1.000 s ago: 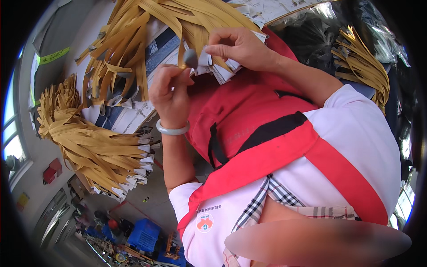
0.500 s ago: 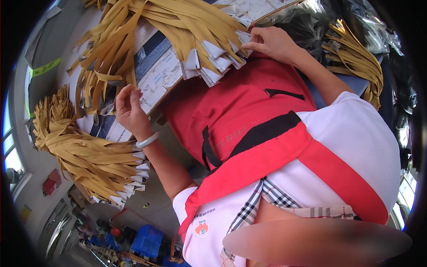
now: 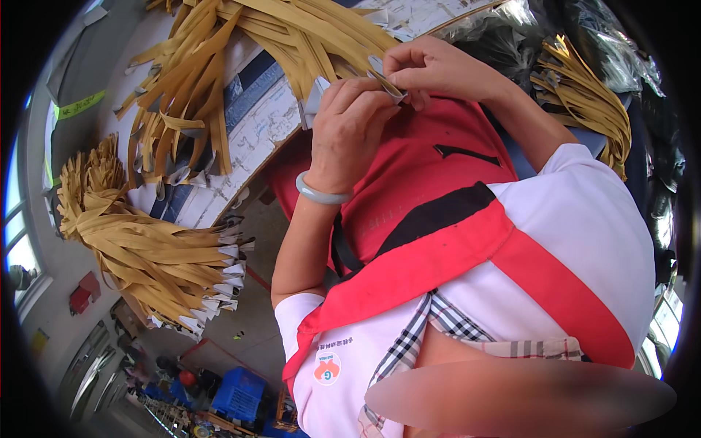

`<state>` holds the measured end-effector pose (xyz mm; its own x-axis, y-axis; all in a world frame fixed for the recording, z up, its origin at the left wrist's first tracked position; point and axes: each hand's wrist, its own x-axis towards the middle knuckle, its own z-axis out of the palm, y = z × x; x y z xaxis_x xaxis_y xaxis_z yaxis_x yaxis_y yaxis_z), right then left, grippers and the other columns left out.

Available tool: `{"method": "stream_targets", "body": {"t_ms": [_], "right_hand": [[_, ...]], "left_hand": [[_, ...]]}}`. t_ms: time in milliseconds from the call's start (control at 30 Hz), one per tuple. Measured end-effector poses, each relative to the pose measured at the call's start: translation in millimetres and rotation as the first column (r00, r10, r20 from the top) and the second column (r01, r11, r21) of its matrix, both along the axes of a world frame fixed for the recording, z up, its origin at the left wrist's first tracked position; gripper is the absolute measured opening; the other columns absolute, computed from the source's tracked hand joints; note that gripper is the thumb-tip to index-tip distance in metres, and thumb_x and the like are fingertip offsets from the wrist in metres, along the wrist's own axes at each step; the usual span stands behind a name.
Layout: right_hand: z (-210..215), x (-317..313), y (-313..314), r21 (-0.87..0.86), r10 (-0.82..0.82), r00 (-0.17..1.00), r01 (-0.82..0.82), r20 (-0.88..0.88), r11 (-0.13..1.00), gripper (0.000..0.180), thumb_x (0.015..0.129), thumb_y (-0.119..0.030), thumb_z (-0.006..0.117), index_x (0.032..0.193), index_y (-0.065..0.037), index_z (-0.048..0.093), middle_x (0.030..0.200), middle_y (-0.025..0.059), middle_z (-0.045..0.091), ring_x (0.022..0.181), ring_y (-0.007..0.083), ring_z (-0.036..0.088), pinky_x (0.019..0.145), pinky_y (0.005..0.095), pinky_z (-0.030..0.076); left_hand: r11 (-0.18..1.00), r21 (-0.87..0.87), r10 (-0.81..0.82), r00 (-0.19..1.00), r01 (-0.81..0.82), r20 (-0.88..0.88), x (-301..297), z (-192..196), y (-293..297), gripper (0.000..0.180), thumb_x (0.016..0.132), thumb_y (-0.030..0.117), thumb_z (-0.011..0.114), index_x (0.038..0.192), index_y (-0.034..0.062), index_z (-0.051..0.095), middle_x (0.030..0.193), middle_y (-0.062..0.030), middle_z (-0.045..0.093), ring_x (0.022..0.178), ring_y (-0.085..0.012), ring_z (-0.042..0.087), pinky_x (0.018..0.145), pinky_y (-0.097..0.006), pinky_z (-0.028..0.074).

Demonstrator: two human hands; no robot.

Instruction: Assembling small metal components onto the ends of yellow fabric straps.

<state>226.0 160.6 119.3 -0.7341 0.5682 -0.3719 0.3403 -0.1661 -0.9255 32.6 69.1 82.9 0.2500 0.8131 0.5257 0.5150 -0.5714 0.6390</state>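
Note:
A thick bundle of mustard-yellow zipper tapes [image 3: 307,40] lies over the near edge of the white worktable, its pale folded ends hanging toward my red apron. My left hand [image 3: 347,120], with a pale bangle on the wrist, is closed in a pinch on the end of one zipper tape [image 3: 388,86]. Right against it, my right hand [image 3: 438,69] also pinches that pale end, thumb and fingertips together. The left fingers cover part of the neighbouring ends. Exactly how the fingertips grip the end is partly hidden.
More yellow tapes [image 3: 197,80] are spread on the worktable [image 3: 259,113] to the left. A tied bundle [image 3: 153,248] hangs at its left end. Another bundle [image 3: 584,98] lies at right beside clear plastic bags [image 3: 496,33]. A blue crate [image 3: 239,394] stands below on the floor.
My left hand has moved right and up from beside the left-hand tapes to meet my right hand, and has closed on a tape end. My right hand has shifted slightly.

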Motion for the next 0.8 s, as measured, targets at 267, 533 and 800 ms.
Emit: {"method": "stream_targets", "body": {"t_ms": [267, 533, 800], "right_hand": [[-7, -18, -3, -0.094, 0.062, 0.997, -0.067, -0.055, 0.993, 0.019, 0.093, -0.023, 0.061, 0.087, -0.005, 0.058, 0.069, -0.0009, 0.057, 0.057, 0.0048, 0.054, 0.056, 0.0187, 0.044], [-13, -46, 2, 0.131, 0.192, 0.902, -0.152, -0.386, 0.98, 0.013, 0.093, -0.017, 0.066, 0.097, -0.006, 0.06, 0.082, -0.0017, 0.059, 0.073, 0.0047, 0.055, 0.067, 0.0201, 0.046], [-5, -67, 12, 0.091, 0.291, 0.89, -0.277, -0.351, 0.957, 0.012, 0.085, -0.006, 0.073, 0.092, -0.003, 0.064, 0.083, -0.0014, 0.061, 0.076, 0.006, 0.059, 0.068, 0.0213, 0.048]], "left_hand": [[0.989, -0.129, 0.099, 0.982, -0.079, 0.158, -12, -7, -8, 0.021, 0.071, -0.003, 0.075, 0.089, 0.0031, 0.065, 0.093, -0.0082, 0.065, 0.085, -0.0265, 0.061, 0.074, -0.034, 0.049], [0.913, -0.369, 0.173, 0.653, 0.173, 0.737, -40, -3, -12, 0.015, 0.078, -0.012, 0.07, 0.089, -0.0026, 0.066, 0.093, -0.0064, 0.066, 0.087, -0.0134, 0.06, 0.079, -0.026, 0.049], [0.832, -0.479, 0.235, 0.603, 0.281, 0.763, -64, 6, -16, 0.011, 0.085, -0.006, 0.07, 0.094, -0.0028, 0.066, 0.093, -0.0047, 0.068, 0.085, -0.0105, 0.063, 0.078, -0.023, 0.051]]}}
